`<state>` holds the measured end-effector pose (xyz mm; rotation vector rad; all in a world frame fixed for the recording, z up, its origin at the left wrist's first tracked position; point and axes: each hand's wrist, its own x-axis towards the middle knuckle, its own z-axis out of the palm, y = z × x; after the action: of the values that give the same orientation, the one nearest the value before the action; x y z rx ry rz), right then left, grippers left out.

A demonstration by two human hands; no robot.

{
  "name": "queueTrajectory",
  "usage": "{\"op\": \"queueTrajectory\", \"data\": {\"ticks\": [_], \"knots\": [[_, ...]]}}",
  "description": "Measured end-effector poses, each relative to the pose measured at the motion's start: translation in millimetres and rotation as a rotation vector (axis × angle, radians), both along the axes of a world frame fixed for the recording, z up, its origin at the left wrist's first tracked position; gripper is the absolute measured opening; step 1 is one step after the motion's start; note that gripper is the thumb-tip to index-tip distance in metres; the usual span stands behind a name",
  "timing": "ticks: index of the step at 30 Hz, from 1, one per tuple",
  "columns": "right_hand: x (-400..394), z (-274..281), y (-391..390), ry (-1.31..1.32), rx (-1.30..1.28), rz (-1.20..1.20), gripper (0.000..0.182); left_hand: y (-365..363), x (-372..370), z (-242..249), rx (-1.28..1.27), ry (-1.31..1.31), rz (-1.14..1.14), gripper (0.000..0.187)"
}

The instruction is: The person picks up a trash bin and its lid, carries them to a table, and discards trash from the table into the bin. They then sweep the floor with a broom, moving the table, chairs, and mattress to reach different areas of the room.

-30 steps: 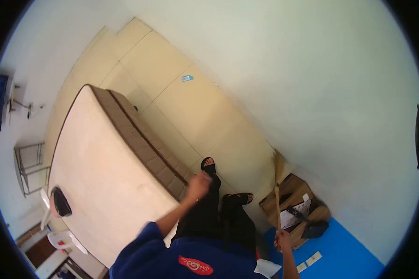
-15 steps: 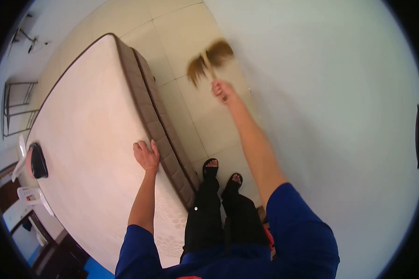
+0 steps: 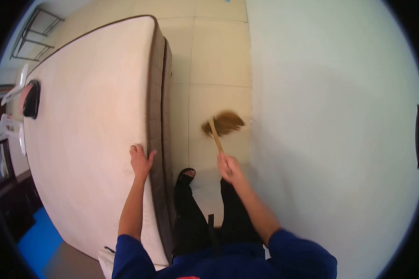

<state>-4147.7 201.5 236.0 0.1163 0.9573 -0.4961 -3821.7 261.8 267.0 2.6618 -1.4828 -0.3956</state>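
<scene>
My right hand (image 3: 229, 168) is wrapped round the wooden handle of a broom (image 3: 226, 123), whose brown bristles are over the tiled floor between the bed and the wall. My left hand (image 3: 141, 161) rests on the edge of a pale mattress (image 3: 93, 111), fingers apart, thumb over its brown side. On the far left of the mattress lies a black and pink object (image 3: 31, 99).
A pale wall (image 3: 330, 121) rises along the right. White plastic chairs (image 3: 13, 129) and a metal rack (image 3: 33, 39) stand beyond the mattress at the left. My sandalled foot (image 3: 187, 175) is beside the bed base.
The broom and my right hand have come nearer to my body. The view has turned and shifted along the bed. My left hand remains on the mattress edge. My feet have shifted.
</scene>
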Motion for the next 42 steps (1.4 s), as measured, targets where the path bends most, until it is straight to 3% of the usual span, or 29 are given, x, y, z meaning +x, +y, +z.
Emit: {"op": "queueTrajectory", "data": {"ticks": [1, 2, 3, 5, 7, 8, 10, 14, 16, 18, 20, 22, 23, 25, 26, 28, 30, 31, 32, 33, 34, 36, 38, 39, 42], "knots": [[17.3, -24.6, -43.0, 0.074, -0.004, -0.030, 0.028, 9.4, -3.8, 3.3, 0.052, 0.015, -0.052, 0.052], [23.9, -37.1, -90.3, 0.147, -0.351, 0.082, 0.019, 20.9, -3.0, 4.7, 0.102, 0.029, -0.101, 0.054], [35.0, -50.8, -148.4, 0.109, -0.200, 0.087, 0.028, 32.6, -3.9, 4.6, 0.158, 0.044, -0.155, 0.058], [36.4, -88.9, -228.3, 0.348, -0.648, 0.320, 0.030, 20.2, -2.3, -5.3, 0.238, 0.121, -0.125, 0.061], [39.4, 23.5, -255.5, 0.341, -0.671, 0.211, 0.026, 17.3, 1.6, -2.3, 0.261, 0.132, -0.105, 0.061], [25.1, 44.3, -250.7, 0.285, -0.734, 0.163, 0.025, 15.3, 7.7, -6.3, 0.258, 0.097, -0.114, 0.060], [-1.9, 40.1, -234.8, 0.641, -0.741, 0.263, 0.022, 22.9, 10.4, -21.9, 0.265, 0.071, -0.124, 0.060], [-33.1, 127.9, -179.4, 0.747, -0.845, 0.406, 0.025, 27.3, 17.4, -30.8, 0.282, 0.149, -0.090, 0.063], [-47.5, 163.3, -113.5, 0.811, -0.657, 0.520, 0.025, 41.4, 17.6, -44.6, 0.220, 0.121, -0.121, 0.061], [-79.1, 184.4, -39.8, 0.810, -0.525, 0.798, 0.021, 46.1, 11.7, -39.8, 0.226, 0.156, -0.116, 0.060], [-101.0, 214.3, 19.6, 0.684, -0.386, 1.093, 0.010, 49.6, 8.2, -34.2, 0.272, 0.175, -0.123, 0.063], [-117.4, 233.1, 46.9, 0.455, -0.151, 1.293, 0.017, 49.2, 0.9, -32.5, 0.272, 0.165, -0.114, 0.064], [-125.5, 224.1, 60.0, 0.296, 0.000, 1.345, 0.020, 50.2, 0.0, -34.6, 0.263, 0.161, -0.117, 0.065], [-112.9, 182.5, 89.1, 0.107, 0.030, 1.595, 0.014, 53.8, -7.0, -39.3, 0.277, 0.160, -0.108, 0.064], [-129.4, 126.6, 135.9, -0.005, 0.008, 1.650, 0.009, 51.6, -1.3, -40.1, 0.284, 0.157, -0.092, 0.064], [-123.2, 29.1, 215.6, -0.232, -0.210, 1.824, 0.018, 53.8, -0.2, -36.9, 0.273, 0.150, -0.095, 0.063], [-122.2, -69.4, 306.0, -0.269, -0.292, 1.875, 0.015, 57.1, -0.2, -37.0, 0.261, 0.144, -0.104, 0.063], [-110.1, -83.1, 314.3, -0.078, -0.142, 1.833, 0.014, 57.2, 0.8, -40.6, 0.247, 0.140, -0.105, 0.063], [-97.1, -81.0, 299.3, 0.016, -0.199, 1.800, 0.015, 56.3, 2.9, -45.4, 0.231, 0.133, -0.104, 0.063], [-117.2, -110.1, 305.3, 0.036, -0.316, 1.758, 0.005, 56.1, -2.4, -44.6, 0.227, 0.125, -0.105, 0.062], [-153.3, -152.3, 297.4, -0.180, 0.323, 1.066, 0.014, 56.4, -4.7, -43.5, 0.225, 0.121, -0.109, 0.061], [-146.7, -79.4, 151.1, -0.224, 0.231, 0.844, 0.020, 57.8, -6.8, -42.6, 0.212, 0.112, -0.104, 0.061], [-126.8, -35.5, 16.5, 0.496, -0.857, 1.676, 0.026, 59.5, -8.7, -41.0, 0.207, 0.106, -0.111, 0.061], [-111.3, -23.1, -44.6, 0.563, -0.896, 1.469, 0.025, 60.3, -7.2, -40.9, 0.215, 0.095, -0.108, 0.061], [-41.7, -56.3, -170.4, 1.142, -1.367, 1.174, 0.030, 63.1, -15.9, -42.5, 0.231, 0.090, -0.095, 0.061]]}}
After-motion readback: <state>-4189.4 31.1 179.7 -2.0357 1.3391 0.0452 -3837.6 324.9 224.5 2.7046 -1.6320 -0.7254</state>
